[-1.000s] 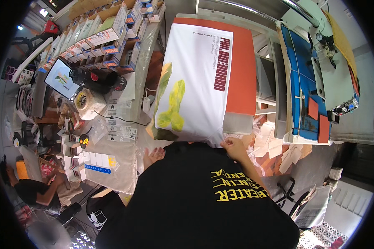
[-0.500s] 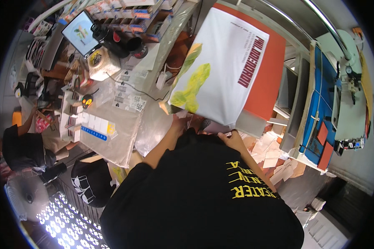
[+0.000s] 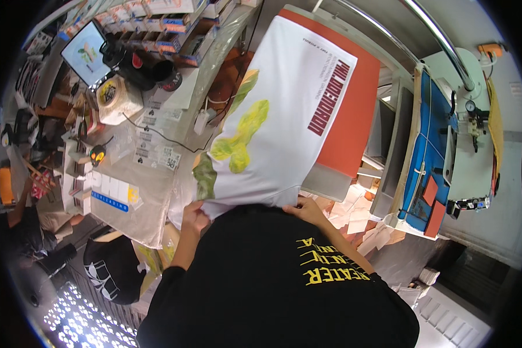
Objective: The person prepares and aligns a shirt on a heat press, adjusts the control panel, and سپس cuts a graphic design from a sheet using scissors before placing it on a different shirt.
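Light's decent on my white printed fabric (image 3: 284, 116), bright and fairly even. Near left, the white openwork patterned panel (image 3: 84, 319) is almost blown out, the round chrome metal bar (image 3: 441, 40) far right glares, and fisheye bends straight edges toward black corners.

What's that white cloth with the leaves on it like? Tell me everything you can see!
The white cloth looks thin and smooth. Yellow-green leaves and darker green ones are printed toward its left side, and dark red letters along its right. It lies spread over an orange-red board that shows past its right edge. The near end has soft folds and is partly hidden by the black shirt. The left hand pinches its near left edge; the right hand touches near the other corner.
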The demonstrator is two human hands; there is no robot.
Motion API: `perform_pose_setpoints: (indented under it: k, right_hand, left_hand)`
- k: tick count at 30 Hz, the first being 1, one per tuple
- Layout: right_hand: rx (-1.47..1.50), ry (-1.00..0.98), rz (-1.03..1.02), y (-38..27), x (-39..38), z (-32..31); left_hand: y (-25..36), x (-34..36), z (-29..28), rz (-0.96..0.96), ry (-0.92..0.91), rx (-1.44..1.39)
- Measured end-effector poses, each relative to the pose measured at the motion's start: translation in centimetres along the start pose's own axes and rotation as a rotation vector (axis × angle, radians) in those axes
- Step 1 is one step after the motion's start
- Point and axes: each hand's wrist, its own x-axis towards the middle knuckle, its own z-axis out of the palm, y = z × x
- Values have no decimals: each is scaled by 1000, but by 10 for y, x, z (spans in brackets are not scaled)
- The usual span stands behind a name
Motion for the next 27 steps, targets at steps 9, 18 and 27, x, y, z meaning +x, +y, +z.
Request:
perform_pose_setpoints:
  k: [9, 18, 27]
  right_hand:
    - [-248, 17, -271, -68, -33, -49]
    - [-526, 2135, 77, -44, -232, -324]
    - [-675, 1693, 716, -48, -208, -321]
  left_hand:
    - [14, -23, 35, 50, 147, -230]
    - [37, 5, 20, -85, 507, 255]
    - [70, 16, 266, 1333, -139, 1690]
